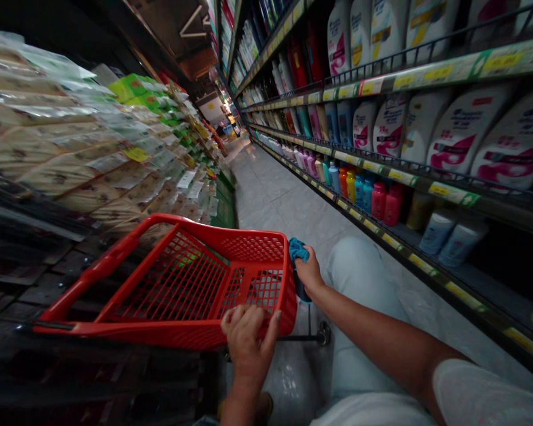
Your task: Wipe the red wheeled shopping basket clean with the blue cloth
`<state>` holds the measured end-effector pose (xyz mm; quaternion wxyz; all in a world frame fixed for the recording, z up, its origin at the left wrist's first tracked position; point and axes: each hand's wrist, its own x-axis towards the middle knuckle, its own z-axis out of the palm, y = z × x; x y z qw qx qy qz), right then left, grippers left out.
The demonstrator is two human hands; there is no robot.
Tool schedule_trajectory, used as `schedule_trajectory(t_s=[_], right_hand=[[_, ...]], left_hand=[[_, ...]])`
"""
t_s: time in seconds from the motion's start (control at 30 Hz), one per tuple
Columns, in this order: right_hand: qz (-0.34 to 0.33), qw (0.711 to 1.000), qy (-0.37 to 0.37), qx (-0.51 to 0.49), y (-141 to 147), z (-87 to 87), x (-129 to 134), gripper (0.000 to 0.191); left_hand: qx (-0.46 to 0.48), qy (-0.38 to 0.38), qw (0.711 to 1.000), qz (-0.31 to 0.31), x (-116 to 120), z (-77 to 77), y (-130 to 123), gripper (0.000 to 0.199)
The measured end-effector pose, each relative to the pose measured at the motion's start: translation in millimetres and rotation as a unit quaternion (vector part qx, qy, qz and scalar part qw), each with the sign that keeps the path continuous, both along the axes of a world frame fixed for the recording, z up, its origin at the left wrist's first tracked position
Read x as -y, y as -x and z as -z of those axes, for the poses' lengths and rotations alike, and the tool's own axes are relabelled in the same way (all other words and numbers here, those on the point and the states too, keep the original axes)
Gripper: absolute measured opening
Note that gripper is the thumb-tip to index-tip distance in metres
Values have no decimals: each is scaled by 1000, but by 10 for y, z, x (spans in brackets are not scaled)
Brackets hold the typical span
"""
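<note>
A red plastic shopping cart (177, 336) with mesh walls stands in front of me, nothing visible inside its basket. My left hand (247, 337) is closed over the rim of the cart's near side, close to the corner. At the basket's right end, my right hand (310, 273) grips a crumpled blue cloth (298, 249) against the outside of the red wall. A dark part shows just below the cloth, beside my fingers; I cannot tell what it is. One cart wheel (324, 333) shows near my knee.
Shelves of shampoo bottles (457, 130) run along the right, with small colourful bottles (384, 202) on the lower level. Packaged goods (71, 136) are piled high on the left. Between them a grey tiled floor (266, 177) stretches away. My bent leg (359, 284) is beside the cart.
</note>
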<state>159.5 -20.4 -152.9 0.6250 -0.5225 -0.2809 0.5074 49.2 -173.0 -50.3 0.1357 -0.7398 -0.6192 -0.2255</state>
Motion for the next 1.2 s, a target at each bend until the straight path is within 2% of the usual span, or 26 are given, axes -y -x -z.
schedule_trajectory(t_s=[0.07, 0.17, 0.27, 0.4, 0.5, 0.63, 0.87, 1.03, 1.1, 1.2], right_hand=[[3, 1000, -13, 3, -27, 20, -11, 30], [10, 997, -68, 25, -71, 54, 191, 30], [-1, 991, -122, 48, -135, -35, 300, 29], [-55, 986, -154, 22, -202, -221, 167, 23], [-116, 985, -129, -17, -243, -257, 93, 25], [-195, 976, -77, -52, -255, -221, 197, 33], [-186, 980, -54, -39, -274, -223, 557, 30], [-252, 964, -67, -47, -394, -276, 744, 15], [-264, 961, -51, -64, -411, -296, 773, 16], [-246, 967, -32, -59, -421, -321, 778, 23]], left_hand=[[-9, 4, 1000, -6, 77, -49, 28, 36], [-58, 37, 997, -35, 123, -69, -22, 39], [-133, 54, 987, -67, 33, 33, -219, 33], [-150, 29, 984, -88, -170, 220, -422, 32], [-152, 12, 986, -73, -163, 246, -360, 32], [-159, 7, 986, -46, 88, 188, -153, 30], [-170, 2, 985, -19, 395, 117, 64, 25], [-158, -9, 987, -16, 519, 79, 105, 24], [-154, -12, 988, -8, 574, 81, 88, 25], [-153, -14, 988, 16, 660, 84, 57, 29]])
